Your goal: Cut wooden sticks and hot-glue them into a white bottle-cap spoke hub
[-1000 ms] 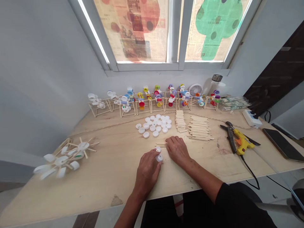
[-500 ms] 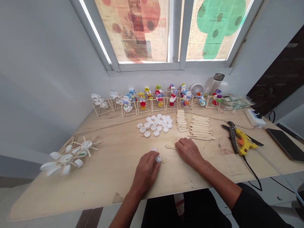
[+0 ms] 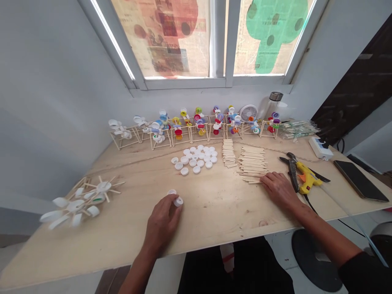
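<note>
White bottle cap sat pinched in curled fingers of left hand, second cap just beyond on plywood table; right hand lay flat, open, holding nothing, against loose wooden sticks, yellow glue gun just right.

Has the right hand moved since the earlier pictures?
Yes, to the right: the right hand now lies at the near end of the pile of wooden sticks, closer to the yellow glue gun.
</note>
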Demonstrator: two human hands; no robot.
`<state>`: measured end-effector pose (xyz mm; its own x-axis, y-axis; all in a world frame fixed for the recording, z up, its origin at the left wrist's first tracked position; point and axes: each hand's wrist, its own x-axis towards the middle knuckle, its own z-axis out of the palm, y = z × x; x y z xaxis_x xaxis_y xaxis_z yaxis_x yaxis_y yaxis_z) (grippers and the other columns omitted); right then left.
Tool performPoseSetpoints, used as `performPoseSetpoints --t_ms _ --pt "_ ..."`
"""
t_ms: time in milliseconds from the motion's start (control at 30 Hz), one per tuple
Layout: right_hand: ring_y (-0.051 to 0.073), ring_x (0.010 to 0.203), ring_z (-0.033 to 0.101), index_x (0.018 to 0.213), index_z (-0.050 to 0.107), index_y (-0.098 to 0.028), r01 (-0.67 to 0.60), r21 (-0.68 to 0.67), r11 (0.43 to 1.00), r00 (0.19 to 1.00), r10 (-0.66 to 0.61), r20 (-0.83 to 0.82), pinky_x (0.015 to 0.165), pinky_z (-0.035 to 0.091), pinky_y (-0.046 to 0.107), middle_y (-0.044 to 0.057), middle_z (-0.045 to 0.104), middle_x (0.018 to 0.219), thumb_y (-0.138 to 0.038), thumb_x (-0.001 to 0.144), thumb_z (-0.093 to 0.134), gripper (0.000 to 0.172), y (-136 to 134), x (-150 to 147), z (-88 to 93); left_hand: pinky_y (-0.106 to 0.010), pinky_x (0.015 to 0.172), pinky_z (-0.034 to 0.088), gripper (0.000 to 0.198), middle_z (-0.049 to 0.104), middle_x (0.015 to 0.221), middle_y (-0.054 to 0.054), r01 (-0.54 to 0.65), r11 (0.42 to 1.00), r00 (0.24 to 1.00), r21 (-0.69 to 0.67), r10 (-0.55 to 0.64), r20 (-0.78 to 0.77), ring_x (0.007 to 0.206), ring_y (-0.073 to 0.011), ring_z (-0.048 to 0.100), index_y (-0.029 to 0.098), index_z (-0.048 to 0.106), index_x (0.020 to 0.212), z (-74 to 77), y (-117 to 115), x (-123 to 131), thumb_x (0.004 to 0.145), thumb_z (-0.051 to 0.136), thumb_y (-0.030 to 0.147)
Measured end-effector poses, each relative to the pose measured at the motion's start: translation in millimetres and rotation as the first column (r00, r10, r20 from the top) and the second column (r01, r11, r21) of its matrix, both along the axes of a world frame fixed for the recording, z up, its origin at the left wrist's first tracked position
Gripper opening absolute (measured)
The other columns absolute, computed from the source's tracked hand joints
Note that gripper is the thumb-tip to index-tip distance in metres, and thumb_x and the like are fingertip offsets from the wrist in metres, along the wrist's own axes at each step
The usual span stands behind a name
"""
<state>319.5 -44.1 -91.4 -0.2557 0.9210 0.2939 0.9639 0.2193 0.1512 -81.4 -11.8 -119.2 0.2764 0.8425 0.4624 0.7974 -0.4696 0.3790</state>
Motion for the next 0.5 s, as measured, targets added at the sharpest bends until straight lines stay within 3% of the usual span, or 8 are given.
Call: performPoseSetpoints --t_ms 167,300,400,500 --pt "0.02 0.079 0.048 0.083 0.064 -0.016 0.061 0.042 0.997 0.998 -0.062 0.011 0.07 0.027 0.031 0.008 0.061 0.08 -0.02 0.09 0.047 0.019 1.6 6.1 -0.3 -0.041 0.089 0.048 0.028 0.063 0.109 -0.011 -0.041 0.999 0.998 0.01 0.04 0.043 0.104 -0.0256 0.059 0.021 0.052 0.108 -0.8 0.8 -5.7 0.084 0.048 0.037" --pt "0.022 0.085 0.048 0.089 0.064 -0.015 0.1 0.077 0.992 0.995 -0.1 -0.011 0.072 0.027 0.031 0.009 0.062 0.087 -0.02 0.09 0.048 0.017 -2.7 -1.3 -2.0 -0.042 0.093 0.046 0.031 0.062 0.113 -0.009 -0.025 0.997 0.972 -0.07 0.041 0.233 0.11 -0.0255 0.057 0.022 0.054 0.11 10.2 -7.9 13.7 0.083 0.051 0.038" --pt "0.022 0.088 0.047 0.092 0.064 -0.016 0.119 0.094 0.988 0.993 -0.117 -0.034 0.073 0.027 0.031 0.009 0.062 0.092 -0.02 0.089 0.048 0.016 -6.1 -5.9 -3.7 -0.039 0.094 0.045 0.035 0.063 0.113 -0.008 0.119 0.957 0.891 -0.263 0.013 0.453 0.108 -0.0228 0.058 0.021 0.055 0.113 21.4 -14.2 49.2 0.083 0.052 0.038" --pt "0.021 0.087 0.048 0.09 0.064 -0.017 0.114 0.091 0.989 0.993 -0.11 -0.046 0.072 0.028 0.031 0.009 0.062 0.09 -0.018 0.088 0.049 0.016 -7.2 -6.8 -5.8 -0.035 0.091 0.046 0.038 0.064 0.111 -0.007 0.362 0.841 0.732 -0.402 0.011 0.682 0.104 -0.0208 0.06 0.021 0.057 0.114 26.5 -11.3 91.9 0.081 0.054 0.039"
